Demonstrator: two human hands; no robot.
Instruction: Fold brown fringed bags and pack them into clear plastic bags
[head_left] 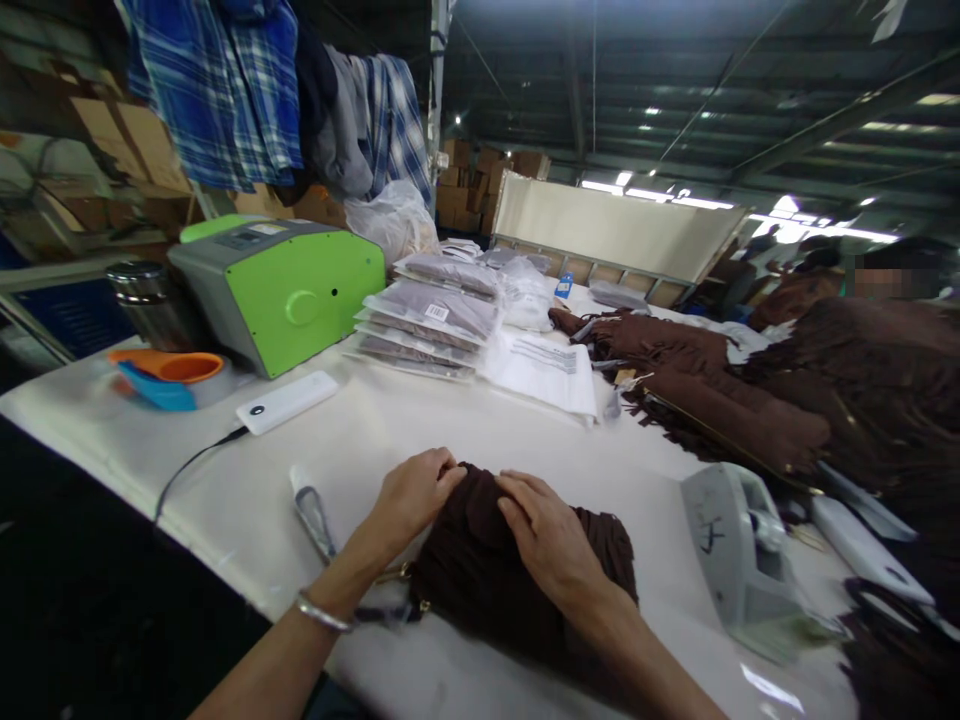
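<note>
A dark brown, soft bag-like piece (pixel 487 590) with gold-coloured fittings at its left side lies bunched up on the near part of the white table (pixel 375 430). At its upper left edge my left hand (pixel 416 495) is closed, fingers and thumb together on the brown fabric. My right hand (pixel 551 535) rests on top of the piece, fingers stretched out and lying along it. Beside my left forearm lies a narrow strip with a clear, shiny end (pixel 313 520). The underside of the piece is hidden.
Left: green-and-grey machine (pixel 300 290), steel flask (pixel 154 300), orange-and-blue tape rings (pixel 176 375), white corded device (pixel 289 400). Behind: stacked bagged garments (pixel 431 315), printed white bag (pixel 547 370). Right: grey-white dispenser (pixel 739 550), brown fringed pieces (pixel 720 400). A person is at far right.
</note>
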